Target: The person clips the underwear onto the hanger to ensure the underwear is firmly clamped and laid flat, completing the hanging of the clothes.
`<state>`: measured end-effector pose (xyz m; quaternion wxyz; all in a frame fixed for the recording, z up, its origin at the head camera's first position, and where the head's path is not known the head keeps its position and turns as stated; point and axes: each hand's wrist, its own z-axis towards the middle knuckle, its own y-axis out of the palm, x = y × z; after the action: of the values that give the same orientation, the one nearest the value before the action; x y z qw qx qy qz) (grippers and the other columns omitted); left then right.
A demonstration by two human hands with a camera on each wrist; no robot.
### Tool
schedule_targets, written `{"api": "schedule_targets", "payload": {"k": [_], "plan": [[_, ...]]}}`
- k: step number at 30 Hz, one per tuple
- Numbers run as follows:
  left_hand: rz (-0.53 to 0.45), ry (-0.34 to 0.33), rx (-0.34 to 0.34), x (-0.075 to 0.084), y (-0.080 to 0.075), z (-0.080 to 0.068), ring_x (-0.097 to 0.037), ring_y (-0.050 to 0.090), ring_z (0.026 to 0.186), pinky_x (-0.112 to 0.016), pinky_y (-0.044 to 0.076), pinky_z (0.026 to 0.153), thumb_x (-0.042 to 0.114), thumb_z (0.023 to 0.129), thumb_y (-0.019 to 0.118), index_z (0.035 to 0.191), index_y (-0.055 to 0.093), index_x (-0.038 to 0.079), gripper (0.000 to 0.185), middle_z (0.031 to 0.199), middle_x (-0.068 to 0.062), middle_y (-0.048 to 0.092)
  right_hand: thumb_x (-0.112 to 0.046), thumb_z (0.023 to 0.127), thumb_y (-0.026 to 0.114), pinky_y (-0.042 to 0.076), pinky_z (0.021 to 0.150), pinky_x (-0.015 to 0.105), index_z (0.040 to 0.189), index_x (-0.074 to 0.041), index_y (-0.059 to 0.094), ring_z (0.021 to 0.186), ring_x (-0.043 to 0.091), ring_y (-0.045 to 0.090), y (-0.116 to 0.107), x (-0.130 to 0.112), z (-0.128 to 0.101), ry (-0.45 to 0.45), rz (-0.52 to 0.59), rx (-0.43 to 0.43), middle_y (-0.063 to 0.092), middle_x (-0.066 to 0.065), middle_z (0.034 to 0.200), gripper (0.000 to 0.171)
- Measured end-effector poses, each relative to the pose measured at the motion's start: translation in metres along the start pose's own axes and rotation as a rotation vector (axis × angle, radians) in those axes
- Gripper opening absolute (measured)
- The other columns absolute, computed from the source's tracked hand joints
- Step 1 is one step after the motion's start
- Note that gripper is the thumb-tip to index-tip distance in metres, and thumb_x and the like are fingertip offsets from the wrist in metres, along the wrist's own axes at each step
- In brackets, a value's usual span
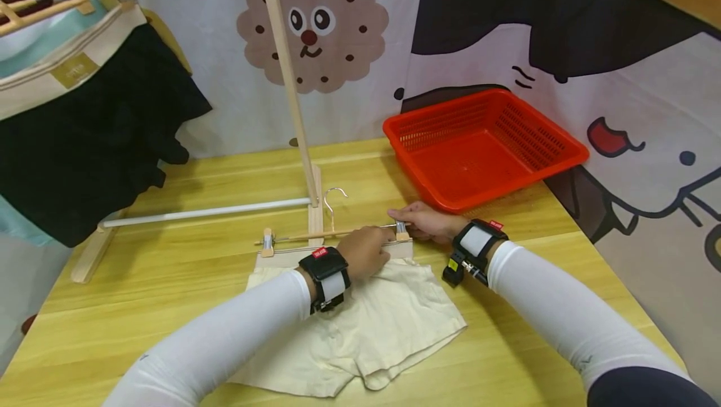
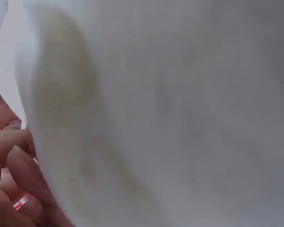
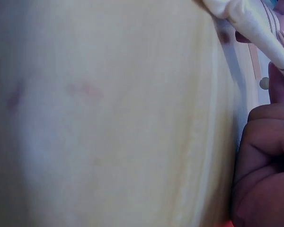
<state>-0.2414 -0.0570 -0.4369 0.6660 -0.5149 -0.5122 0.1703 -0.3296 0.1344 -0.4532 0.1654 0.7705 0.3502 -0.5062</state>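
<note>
In front of the red basket (image 1: 484,144), on the wooden counter (image 1: 169,282), lie cream shorts (image 1: 366,325) with their waistband against a wooden clip hanger (image 1: 332,233). The hanger lies flat, its metal hook (image 1: 333,197) pointing away from the person, one clip (image 1: 268,242) at the end far from the basket and the other clip (image 1: 401,230) at the end nearest it. The right hand (image 1: 424,221) is at that nearer clip, fingers curled in a closed grip pinching it; the right wrist view shows only bent fingers (image 3: 265,156) against pale blurred wood and the striped waistband edge (image 3: 260,33). The left hand (image 1: 363,253) rests on the waistband just basket-side of the hanger's middle, fingers curled down on the cloth and bar; the left wrist view shows fingertips (image 2: 19,161) bent beside the cream fabric, which fills the lens, so whether the grip truly grasps the cloth or merely presses it I cannot tell. Farther from the basket, beyond the hanger, stands a wooden rack (image 1: 287,75) with a white rail (image 1: 203,213) and dark shorts (image 1: 84,144) hanging from it
</note>
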Motion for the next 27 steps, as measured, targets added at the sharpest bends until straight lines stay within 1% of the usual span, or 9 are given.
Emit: {"api": "schedule_targets", "payload": {"k": [3, 6, 9, 11, 13, 16, 18, 23, 27], "plan": [[-0.019, -0.003, -0.002, 0.0003, -0.0009, -0.0019, -0.013, 0.056, 0.074, -0.027, 0.044, 0.064, 0.007, 0.091, 0.068, 0.103, 0.069, 0.015, 0.015, 0.089, 0.001, 0.068, -0.032, 0.106, 0.049, 0.04, 0.057, 0.015, 0.083, -0.011, 0.072, 0.051, 0.002, 0.038, 0.0006, 0.0025, 0.0023, 0.005, 0.031, -0.001, 0.045, -0.01, 0.056, 0.038], [-0.03, -0.013, -0.003, 0.0002, -0.001, -0.0032, -0.013, 0.058, 0.076, -0.027, 0.046, 0.066, 0.009, 0.092, 0.066, 0.107, 0.072, 0.016, 0.018, 0.093, 0.002, 0.07, -0.031, 0.106, 0.048, 0.039, 0.056, 0.014, 0.076, -0.013, 0.067, 0.051, 0.001, 0.038, 0.001, 0.0043, 0.0039, 0.01, 0.043, -0.002, 0.046, -0.01, 0.058, 0.04], [-0.035, -0.018, -0.005, -0.0011, 0.0001, -0.0037, -0.012, 0.059, 0.078, -0.027, 0.049, 0.071, 0.01, 0.093, 0.065, 0.113, 0.072, 0.017, 0.023, 0.099, 0.002, 0.073, -0.03, 0.107, 0.047, 0.031, 0.05, 0.015, 0.069, -0.016, 0.063, 0.049, 0.001, 0.035, 0.0011, 0.0043, 0.0036, 0.01, 0.035, 0.004, 0.046, -0.01, 0.06, 0.043], [-0.036, -0.023, -0.008, -0.0021, 0.0009, -0.004, -0.011, 0.059, 0.077, -0.027, 0.05, 0.072, 0.012, 0.093, 0.065, 0.117, 0.072, 0.017, 0.026, 0.102, 0.001, 0.073, -0.029, 0.107, 0.047, 0.033, 0.051, 0.015, 0.068, -0.016, 0.061, 0.055, 0.001, 0.044, 0.0014, 0.0038, 0.0029, 0.007, 0.035, 0.006, 0.051, -0.009, 0.065, 0.043], [-0.039, -0.025, -0.011, -0.0029, 0.0009, -0.0045, -0.011, 0.059, 0.075, -0.027, 0.05, 0.072, 0.013, 0.094, 0.064, 0.12, 0.071, 0.017, 0.028, 0.105, 0.001, 0.074, -0.029, 0.107, 0.046, 0.033, 0.051, 0.015, 0.069, -0.015, 0.062, 0.055, 0.001, 0.045, 0.0012, 0.0035, 0.0027, 0.003, 0.034, 0.006, 0.053, -0.008, 0.068, 0.043], [-0.049, -0.027, -0.013, -0.0029, -0.0009, -0.0056, -0.011, 0.058, 0.071, -0.027, 0.05, 0.07, 0.014, 0.095, 0.063, 0.121, 0.071, 0.017, 0.028, 0.103, 0.0, 0.074, -0.029, 0.107, 0.047, 0.027, 0.047, 0.017, 0.069, -0.016, 0.062, 0.048, 0.002, 0.038, 0.0007, 0.0026, 0.0022, 0.003, 0.038, 0.01, 0.046, -0.009, 0.06, 0.043], [-0.058, -0.026, -0.008, -0.0029, -0.0024, -0.0057, -0.011, 0.058, 0.07, -0.027, 0.049, 0.069, 0.015, 0.095, 0.063, 0.119, 0.071, 0.017, 0.025, 0.099, 0.001, 0.073, -0.03, 0.107, 0.048, 0.024, 0.044, 0.018, 0.067, -0.017, 0.061, 0.042, 0.003, 0.027, 0.0, 0.0025, 0.0027, 0.002, 0.041, 0.013, 0.037, -0.01, 0.053, 0.044], [-0.06, -0.033, 0.004, -0.0033, -0.0034, -0.0042, -0.009, 0.053, 0.064, -0.025, 0.044, 0.062, 0.021, 0.099, 0.061, 0.108, 0.072, 0.018, 0.015, 0.078, 0.002, 0.063, -0.031, 0.106, 0.048, 0.022, 0.042, 0.018, 0.063, -0.017, 0.056, 0.04, 0.004, 0.025, -0.0008, 0.0026, 0.0028, 0.001, 0.049, 0.02, 0.03, -0.011, 0.049, 0.046], [-0.058, -0.052, 0.006, -0.0032, -0.0027, -0.0034, -0.009, 0.051, 0.062, -0.025, 0.041, 0.058, 0.024, 0.1, 0.06, 0.105, 0.073, 0.018, 0.015, 0.077, 0.003, 0.062, -0.03, 0.106, 0.048, 0.022, 0.042, 0.018, 0.062, -0.017, 0.054, 0.04, 0.003, 0.025, -0.0002, 0.0032, 0.003, -0.002, 0.048, 0.019, 0.031, -0.011, 0.049, 0.046]]}}
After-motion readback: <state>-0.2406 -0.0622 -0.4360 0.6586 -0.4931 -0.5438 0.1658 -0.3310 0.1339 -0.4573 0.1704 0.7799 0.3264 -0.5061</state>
